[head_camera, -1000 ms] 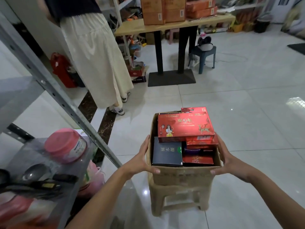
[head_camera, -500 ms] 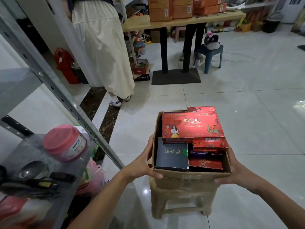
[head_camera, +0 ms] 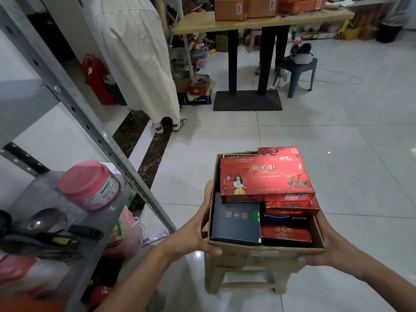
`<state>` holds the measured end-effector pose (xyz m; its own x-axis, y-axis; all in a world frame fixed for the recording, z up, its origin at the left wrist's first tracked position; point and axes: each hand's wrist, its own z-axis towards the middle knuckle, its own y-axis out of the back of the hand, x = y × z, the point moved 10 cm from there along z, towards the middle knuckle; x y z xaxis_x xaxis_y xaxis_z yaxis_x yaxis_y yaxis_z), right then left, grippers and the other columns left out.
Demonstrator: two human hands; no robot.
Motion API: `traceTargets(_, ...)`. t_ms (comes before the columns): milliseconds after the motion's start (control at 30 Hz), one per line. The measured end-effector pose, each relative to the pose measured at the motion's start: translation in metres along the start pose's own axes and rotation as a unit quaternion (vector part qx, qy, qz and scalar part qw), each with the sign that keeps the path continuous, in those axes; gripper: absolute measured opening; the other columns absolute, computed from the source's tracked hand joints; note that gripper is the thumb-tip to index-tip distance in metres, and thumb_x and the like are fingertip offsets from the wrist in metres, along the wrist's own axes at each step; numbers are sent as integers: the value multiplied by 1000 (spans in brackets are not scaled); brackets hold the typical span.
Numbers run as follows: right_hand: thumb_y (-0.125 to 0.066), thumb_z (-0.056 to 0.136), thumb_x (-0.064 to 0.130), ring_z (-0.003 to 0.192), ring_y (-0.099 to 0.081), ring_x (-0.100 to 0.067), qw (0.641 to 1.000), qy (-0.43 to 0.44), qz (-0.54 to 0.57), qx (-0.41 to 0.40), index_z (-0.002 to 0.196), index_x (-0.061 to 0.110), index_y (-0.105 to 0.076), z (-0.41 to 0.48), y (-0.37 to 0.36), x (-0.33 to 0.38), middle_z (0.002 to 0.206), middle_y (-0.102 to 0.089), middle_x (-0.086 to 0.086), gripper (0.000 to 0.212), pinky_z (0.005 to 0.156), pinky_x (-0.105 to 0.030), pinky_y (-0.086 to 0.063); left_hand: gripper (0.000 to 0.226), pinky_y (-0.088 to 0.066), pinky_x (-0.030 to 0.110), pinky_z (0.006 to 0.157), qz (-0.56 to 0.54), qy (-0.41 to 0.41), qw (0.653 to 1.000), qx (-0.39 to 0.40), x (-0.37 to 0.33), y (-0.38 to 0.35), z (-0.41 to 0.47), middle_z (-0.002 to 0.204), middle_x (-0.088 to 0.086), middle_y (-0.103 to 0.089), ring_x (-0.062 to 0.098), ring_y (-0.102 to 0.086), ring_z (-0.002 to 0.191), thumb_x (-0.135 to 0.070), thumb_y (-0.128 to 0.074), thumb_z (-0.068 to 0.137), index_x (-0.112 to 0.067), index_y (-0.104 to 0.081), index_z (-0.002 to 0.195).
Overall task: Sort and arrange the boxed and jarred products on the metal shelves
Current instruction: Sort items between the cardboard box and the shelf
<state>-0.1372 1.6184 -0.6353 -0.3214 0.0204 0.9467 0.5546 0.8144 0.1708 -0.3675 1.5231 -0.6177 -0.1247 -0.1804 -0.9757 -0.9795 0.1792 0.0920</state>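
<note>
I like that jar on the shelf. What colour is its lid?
Pink. The lid shows best in the head view.

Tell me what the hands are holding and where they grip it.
Both hold the cardboard box: the left hand grips its left wall, the right hand its right wall, both near the front corners.

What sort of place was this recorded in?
Probably a shop stockroom: grey slotted metal shelving, orange cartons on a wooden table, and a brown cardboard box packed with red product boxes.
</note>
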Motion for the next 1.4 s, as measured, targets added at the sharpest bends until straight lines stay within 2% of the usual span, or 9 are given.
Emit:
traceTargets(167,-86,60,13,118,-55,1,1000,-16,7,21,144,45,-5,-28,-13,8,122,-54,28,122,82,-26,-56,132,-33,37,115,-14,25,999,-24,-14,-17,-37,157,-28,-17,1,-23,144,2,-84,68,-45,7,152)
traceTargets(267,-88,59,19,119,-55,-1,999,3,-5,52,144,46,-5,-54,-21,21,123,-54,27,122,83,-26,-56,131,-35,30,113,-6,36,998,-49,-22,-40,-69,154,-32,-20,-2,-25,143,1,-84,67,-49,3,151)
traceTargets(500,-89,59,24,124,-51,-1,989,43,-37,137,147,47,-2,-131,-50,26,131,-50,25,126,84,-29,-56,130,-36,48,113,-36,20,987,-155,-33,-128,-164,158,-11,-27,13,-30,144,9,-80,62,-39,-1,153)
traceTargets(633,-91,59,27,129,-48,-3,976,74,-76,189,147,46,0,-170,-83,20,138,-45,21,128,92,-29,-53,125,-42,22,103,-25,0,980,-199,-13,-182,-225,150,-30,-32,0,-32,140,9,-80,65,-41,-4,150)
traceTargets(767,-89,63,26,131,-42,2,958,116,-112,236,147,41,6,-199,-133,-11,143,-38,20,128,92,-23,-51,128,-45,25,101,-30,4,963,-268,36,-216,-284,152,-26,-31,2,-31,141,5,-85,64,-43,-5,152)
traceTargets(900,-86,67,4,129,-40,10,938,164,-120,281,145,45,10,-224,-198,-74,146,-28,24,130,88,-24,-53,127,-50,25,94,-20,13,949,-313,107,-258,-343,144,-40,-33,-7,-35,136,-5,-90,62,-54,-8,146)
traceTargets(1000,-87,61,17,130,-40,8,928,180,-117,304,145,42,2,-236,-240,-122,144,-32,24,125,91,-25,-53,126,-51,24,91,-19,30,938,-345,165,-283,-379,135,-49,-35,-13,-38,130,-2,-89,63,-57,-8,143)
traceTargets(1133,-88,62,20,128,-36,15,902,225,-143,339,148,36,4,-249,-310,-189,146,-29,20,126,95,-15,-47,127,-49,24,95,-41,30,915,-400,251,-324,-439,141,-41,-36,-8,-37,134,3,-87,65,-55,-10,147)
traceTargets(1400,-86,65,18,138,-36,-6,848,236,-152,449,146,38,-7,-281,-425,-299,150,-28,6,115,106,-36,-46,125,-46,21,97,-92,43,870,-483,380,-405,-531,146,-33,-33,-5,-36,135,4,-85,66,-51,-8,149)
